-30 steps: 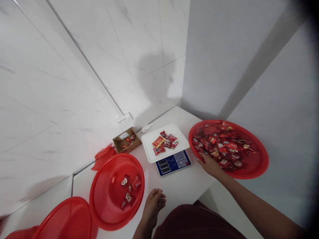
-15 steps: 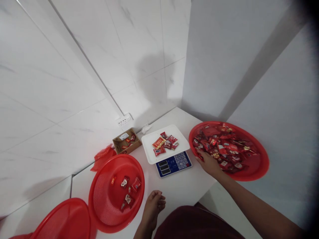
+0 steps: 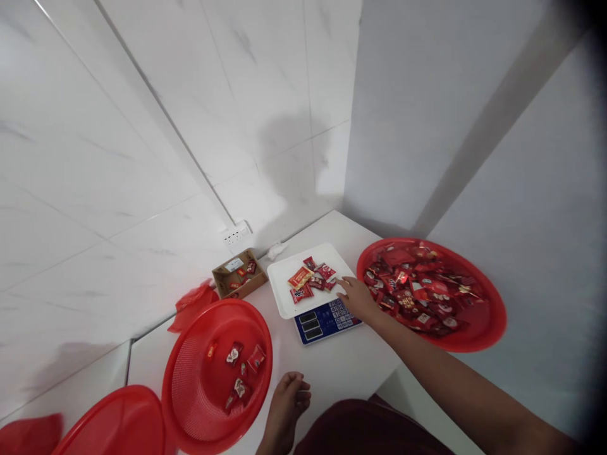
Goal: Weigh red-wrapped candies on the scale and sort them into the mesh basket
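My right hand (image 3: 356, 298) reaches over the right edge of the white scale tray (image 3: 279, 275), fingers stretched out and apart, with nothing visible in them. Its fingertips are beside a small pile of wrapped candies (image 3: 317, 282), mostly red with one orange-and-gold packet (image 3: 300, 277). Under the tray is a blue digital scale (image 3: 327, 321), its keypad partly covered by my hand. My left hand (image 3: 288, 401) hangs near the table's front edge with its fingers curled in, and no object shows in it.
A red basin (image 3: 496, 316) heaped with wrapped candies is at the right. On the left, a red mesh basket (image 3: 190, 392) holds several candies, with another red basket (image 3: 118, 423) beside it. A small cardboard box (image 3: 241, 291) and a red plastic bag (image 3: 192, 305) lie along the wall.
My right hand has moved left from the candy basin to the scale tray. My left hand stays curled in nearly the same place. The view has shifted slightly.
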`<state>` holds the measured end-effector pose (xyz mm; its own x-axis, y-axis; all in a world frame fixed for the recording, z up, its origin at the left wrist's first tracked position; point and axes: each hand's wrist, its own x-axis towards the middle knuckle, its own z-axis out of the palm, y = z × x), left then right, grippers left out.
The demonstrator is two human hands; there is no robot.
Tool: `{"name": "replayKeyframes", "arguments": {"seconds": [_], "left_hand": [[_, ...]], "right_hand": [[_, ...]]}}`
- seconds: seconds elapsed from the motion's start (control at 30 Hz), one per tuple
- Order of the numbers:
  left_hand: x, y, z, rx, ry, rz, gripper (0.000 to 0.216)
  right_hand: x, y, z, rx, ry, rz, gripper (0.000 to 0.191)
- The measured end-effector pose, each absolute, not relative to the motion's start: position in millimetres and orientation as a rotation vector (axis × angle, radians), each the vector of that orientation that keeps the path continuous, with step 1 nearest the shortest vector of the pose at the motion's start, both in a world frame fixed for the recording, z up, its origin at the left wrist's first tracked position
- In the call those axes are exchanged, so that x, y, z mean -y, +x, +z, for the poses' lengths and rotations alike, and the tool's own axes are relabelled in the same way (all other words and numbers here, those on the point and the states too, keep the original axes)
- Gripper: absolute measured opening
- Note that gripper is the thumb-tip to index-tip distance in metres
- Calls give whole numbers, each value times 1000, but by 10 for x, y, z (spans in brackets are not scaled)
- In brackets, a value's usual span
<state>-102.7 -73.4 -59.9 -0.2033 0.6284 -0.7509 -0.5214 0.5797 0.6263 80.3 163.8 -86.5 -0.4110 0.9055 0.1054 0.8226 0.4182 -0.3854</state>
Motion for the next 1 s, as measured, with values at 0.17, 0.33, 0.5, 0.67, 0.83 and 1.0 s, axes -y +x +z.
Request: {"name": "replayKeyframes", "arguments": {"seconds": [0.17, 0.33, 0.5, 0.67, 0.83, 1.0], "left_hand": [[765, -1050, -594, -1441, 82, 1057, 28], [794, -1095, -594, -1468, 75, 1090, 29], [799, -1204, -583, -1606, 190, 1091, 34], [756, -1357, -494, -1811, 434, 1108, 31], [762, -1734, -440, -2187, 717, 1080, 35], [1060, -2456, -387, -2886, 971, 832, 54]], "right_hand": [[-1861, 583, -846, 2422, -1550, 451, 49], [-1998, 451, -818, 2464, -1493, 546, 45], [-1892, 445, -851, 2496, -1417, 592, 43], [-1797, 560, -909, 2391, -1470, 624, 47], [-1728, 683, -948, 2342, -1454, 615, 40], [-1618, 897, -1020, 2212, -1397, 544, 37]]}}
